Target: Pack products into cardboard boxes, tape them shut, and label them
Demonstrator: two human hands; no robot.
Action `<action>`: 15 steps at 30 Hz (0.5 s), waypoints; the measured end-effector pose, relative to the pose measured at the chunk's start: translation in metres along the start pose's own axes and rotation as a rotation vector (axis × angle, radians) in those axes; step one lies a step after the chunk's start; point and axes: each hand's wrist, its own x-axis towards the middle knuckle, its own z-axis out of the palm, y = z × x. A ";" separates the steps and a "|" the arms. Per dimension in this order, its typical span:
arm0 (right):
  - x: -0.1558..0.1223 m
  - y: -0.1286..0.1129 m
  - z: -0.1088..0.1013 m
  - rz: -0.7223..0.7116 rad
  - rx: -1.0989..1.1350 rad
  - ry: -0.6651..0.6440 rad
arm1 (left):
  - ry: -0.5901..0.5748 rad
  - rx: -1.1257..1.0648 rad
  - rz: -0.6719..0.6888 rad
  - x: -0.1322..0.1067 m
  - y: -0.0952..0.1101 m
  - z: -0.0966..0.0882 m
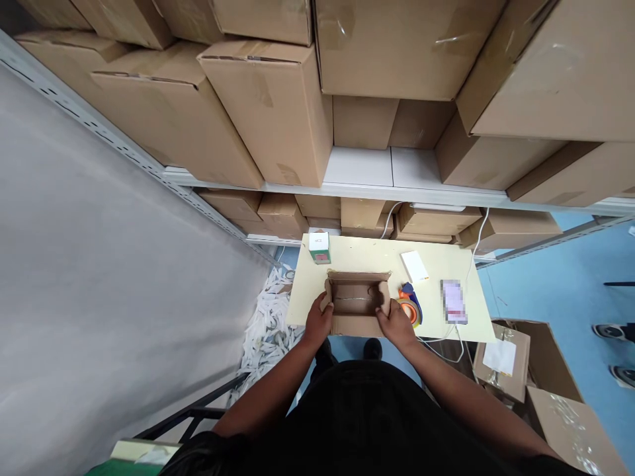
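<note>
An open brown cardboard box (pixel 356 296) sits on the pale yellow table (pixel 446 330) in front of me, its flaps up. My left hand (pixel 318 319) grips the box's left flap, fingers curled round its edge. My right hand (pixel 394 318) holds the right flap the same way, thumb inside the box. A tape dispenser with orange tape (pixel 411 305) lies just right of my right hand. A small white and green carton (pixel 319 246) stands at the table's far left corner.
A flat white packet (pixel 414 266) and a blurred-out phone (pixel 454 301) lie on the table's right half. Shelves stacked with large cardboard boxes (pixel 278 112) rise behind. Paper scraps (pixel 265 324) litter the floor at left; open cartons (pixel 516 360) stand at right. Another person's shoes (pixel 612 332) show at far right.
</note>
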 end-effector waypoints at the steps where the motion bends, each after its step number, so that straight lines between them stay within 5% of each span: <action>1: 0.001 0.005 -0.001 -0.004 0.053 0.006 | 0.021 -0.026 -0.022 0.001 -0.004 -0.001; 9: 0.010 0.035 0.002 0.191 0.416 -0.007 | -0.058 -0.123 -0.076 -0.001 -0.018 -0.001; 15: 0.006 0.040 0.013 0.274 0.476 -0.009 | -0.090 -0.128 -0.060 -0.006 -0.017 -0.001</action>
